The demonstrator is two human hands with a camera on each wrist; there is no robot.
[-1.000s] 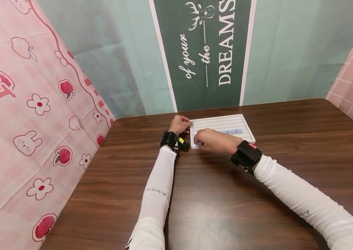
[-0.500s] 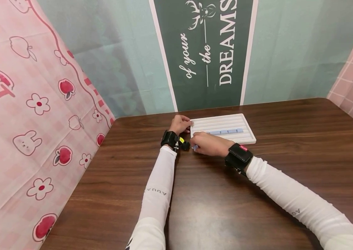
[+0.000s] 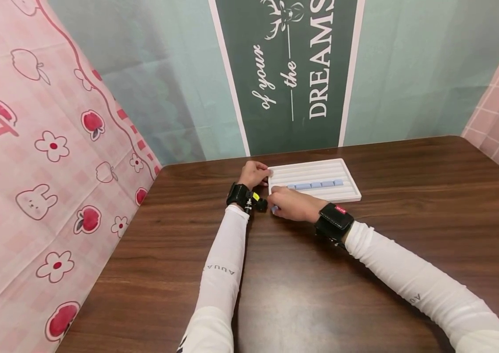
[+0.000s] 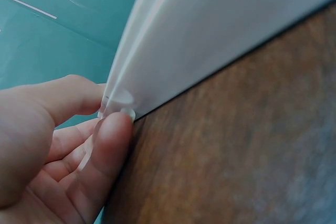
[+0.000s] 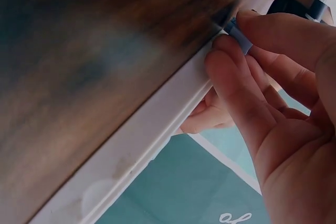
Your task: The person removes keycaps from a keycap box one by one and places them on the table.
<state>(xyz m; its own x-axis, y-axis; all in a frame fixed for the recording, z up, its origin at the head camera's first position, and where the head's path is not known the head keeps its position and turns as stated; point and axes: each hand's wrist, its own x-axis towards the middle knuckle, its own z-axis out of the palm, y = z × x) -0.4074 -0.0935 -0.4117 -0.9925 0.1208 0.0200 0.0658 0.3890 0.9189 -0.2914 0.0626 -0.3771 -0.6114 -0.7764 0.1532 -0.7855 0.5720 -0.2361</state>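
A white ridged tray (image 3: 315, 169) lies on the table, with a row of several light blue keycaps (image 3: 315, 185) along one of its grooves. My left hand (image 3: 254, 174) pinches the tray's left end between thumb and fingers; the left wrist view shows the thumb at the tray's corner (image 4: 123, 98). At the near left corner, my right hand (image 3: 295, 204) pinches a blue keycap (image 5: 239, 39) between thumb and fingers. Its other fingers lie against the tray's white side wall (image 5: 152, 114) in the right wrist view. The right hand hides the left end of the keycap row.
The dark wood table (image 3: 311, 279) extends to the front and right. Behind it hangs a green cloth with lettering (image 3: 293, 83), and a pink patterned cloth (image 3: 77, 196) hangs at the left. Black wrist cameras are strapped on both wrists, the left one (image 3: 259, 203) beside the tray.
My right hand has shifted left and slightly toward me to the tray's near left corner, uncovering more of the keycap row. It barely moves in the last half second. My left hand stays in place.
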